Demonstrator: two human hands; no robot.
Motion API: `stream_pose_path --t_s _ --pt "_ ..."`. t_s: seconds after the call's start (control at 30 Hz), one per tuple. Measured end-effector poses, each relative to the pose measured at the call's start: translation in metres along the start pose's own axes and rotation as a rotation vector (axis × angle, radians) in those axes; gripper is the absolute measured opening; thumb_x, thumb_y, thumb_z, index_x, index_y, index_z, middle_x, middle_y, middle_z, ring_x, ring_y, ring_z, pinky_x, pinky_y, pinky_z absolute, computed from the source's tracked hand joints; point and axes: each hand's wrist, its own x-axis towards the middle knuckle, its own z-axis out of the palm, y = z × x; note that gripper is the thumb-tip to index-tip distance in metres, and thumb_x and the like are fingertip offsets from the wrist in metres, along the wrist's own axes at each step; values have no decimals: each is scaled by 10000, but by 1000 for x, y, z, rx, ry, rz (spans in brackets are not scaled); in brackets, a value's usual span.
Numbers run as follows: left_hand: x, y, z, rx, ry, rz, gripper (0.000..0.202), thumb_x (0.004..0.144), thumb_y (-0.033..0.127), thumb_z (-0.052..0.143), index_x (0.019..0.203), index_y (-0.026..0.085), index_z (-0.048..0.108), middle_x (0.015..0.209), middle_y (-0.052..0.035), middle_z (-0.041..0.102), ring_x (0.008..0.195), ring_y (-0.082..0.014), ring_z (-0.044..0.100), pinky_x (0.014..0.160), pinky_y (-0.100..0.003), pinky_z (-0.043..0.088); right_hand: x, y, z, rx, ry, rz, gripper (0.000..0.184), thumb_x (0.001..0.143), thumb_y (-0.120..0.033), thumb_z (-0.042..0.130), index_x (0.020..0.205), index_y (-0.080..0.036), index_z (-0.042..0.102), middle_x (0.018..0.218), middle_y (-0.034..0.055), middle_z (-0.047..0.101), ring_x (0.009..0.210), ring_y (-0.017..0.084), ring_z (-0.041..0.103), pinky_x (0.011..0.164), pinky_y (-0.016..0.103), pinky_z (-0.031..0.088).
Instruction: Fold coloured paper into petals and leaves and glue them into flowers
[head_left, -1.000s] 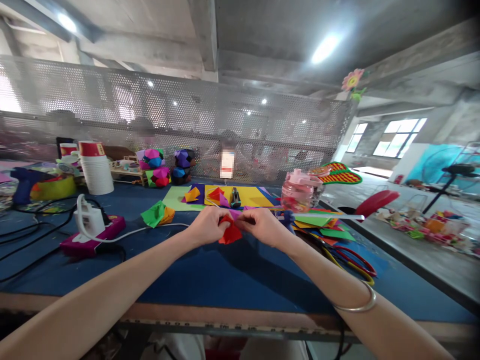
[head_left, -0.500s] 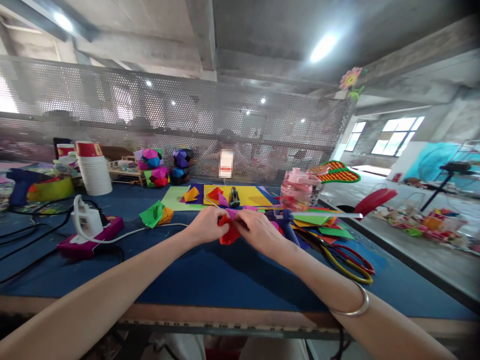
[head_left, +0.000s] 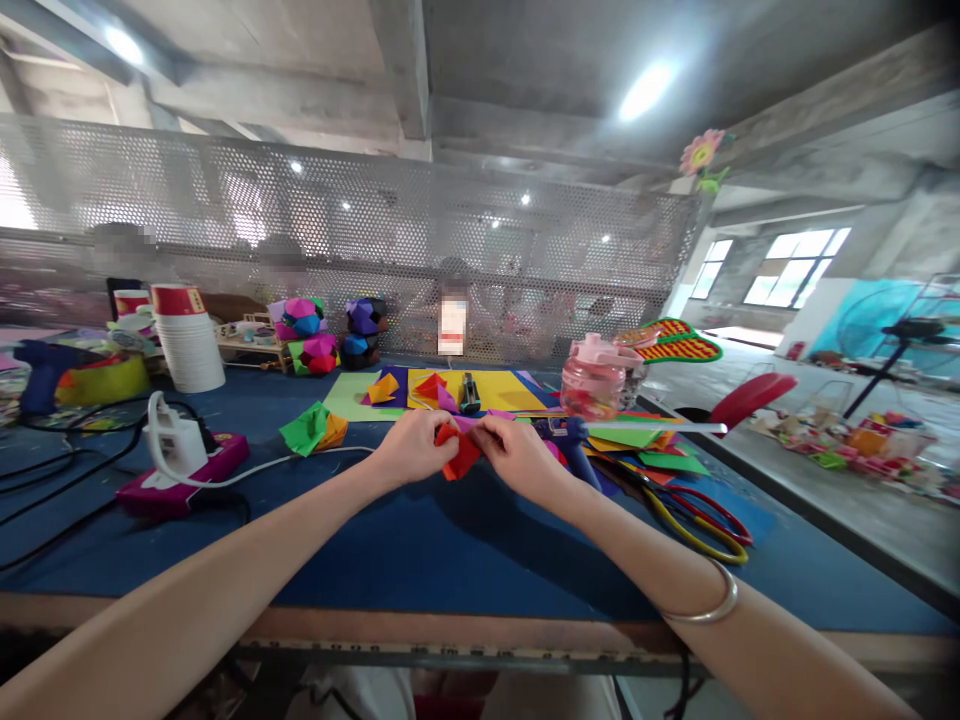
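Observation:
Between my hands is a folded red paper piece (head_left: 461, 458), joined with or overlapping some purple paper at its top. My left hand (head_left: 416, 447) pinches its left side with thumb and fingers. On the other side, my right hand (head_left: 517, 455) grips the upper right edge; its fingertips partly hide the paper. Just beyond my hands lie folded orange and red paper pieces (head_left: 431, 385) and a small dark stapler-like tool (head_left: 470, 393) on yellow sheets. A blue glue gun (head_left: 566, 440) rests beside my right forearm. A green and orange folded piece (head_left: 311, 428) sits to the left.
Scissors (head_left: 701, 520) with red and yellow handles lie on the right by coloured paper sheets (head_left: 652, 445). A pink jar (head_left: 592, 375) stands behind them. At left are a purple power strip (head_left: 184, 475) with cables and stacked paper cups (head_left: 184, 340). Colourful paper balls (head_left: 311, 335) stand near the mesh screen.
The red paper has turned slightly and risen a little between my fingers. My right hand has shifted its grip, with its fingers more drawn together.

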Motion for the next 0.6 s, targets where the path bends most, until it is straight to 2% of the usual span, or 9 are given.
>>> stream_pose_path --t_s 0.13,0.27,0.6 --pt "0 3 0 102 14 -28 160 710 161 521 759 162 673 629 -3 636 594 -137 549 552 -230 354 1 -1 1 104 -10 47 157 886 -226 515 813 -171 643 756 39 682 677 161 595 604 250 377" --pt "-2 5 1 136 38 -1 153 713 144 523 753 172 668 683 -21 669 647 -156 586 600 -242 397 -1 0 2 164 3 54 109 842 -250 575 823 -176 653 776 42 700 683 165 609 607 250 405" --pt "-3 5 8 98 59 28 148 750 152 524 758 173 670 689 -26 687 647 -157 616 624 -245 426 -3 -2 4 27 50 35 69 810 -182 573 771 -184 630 720 25 673 639 144 585 587 243 376"
